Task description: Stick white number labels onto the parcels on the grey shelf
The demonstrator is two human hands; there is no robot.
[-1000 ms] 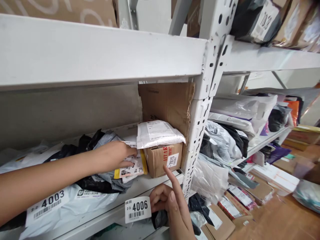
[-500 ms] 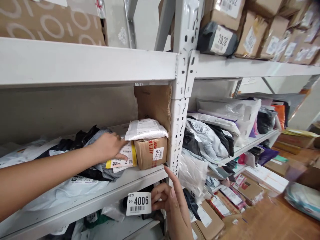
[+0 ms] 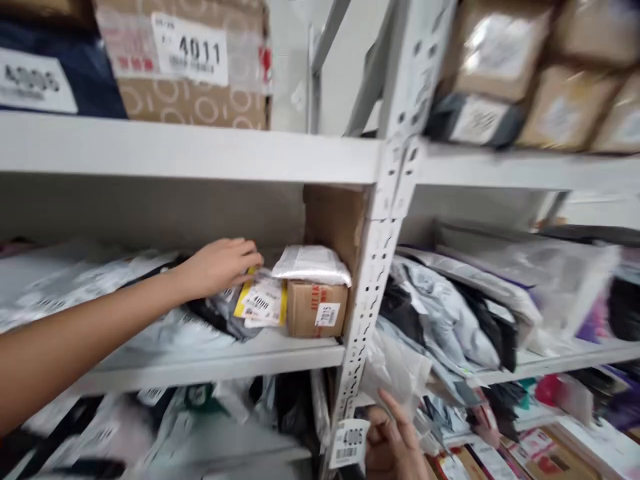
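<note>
My left hand (image 3: 220,265) reaches into the middle shelf and rests, fingers curled, on top of a yellow-edged parcel (image 3: 261,303) covered in white labels. Right of it stands a small brown carton (image 3: 316,316) with a white plastic mailer (image 3: 311,263) lying on top. My right hand (image 3: 393,443) is low at the frame's bottom, holding a white barcode tag (image 3: 349,443) against the grey shelf upright (image 3: 373,267). The picture is blurred by motion.
Grey and black plastic mailers (image 3: 100,287) fill the left of the middle shelf (image 3: 210,363). A tall cardboard piece (image 3: 333,220) stands behind the carton. A box labelled 4011 (image 3: 185,60) sits on the upper shelf. More bags (image 3: 450,313) and cartons (image 3: 540,73) crowd the right bay.
The view has tilted upward and blurred. My left hand has shifted up onto the top of the yellow-edged parcel. My right hand with the tag has dropped lower in the frame, its pointing finger lowered.
</note>
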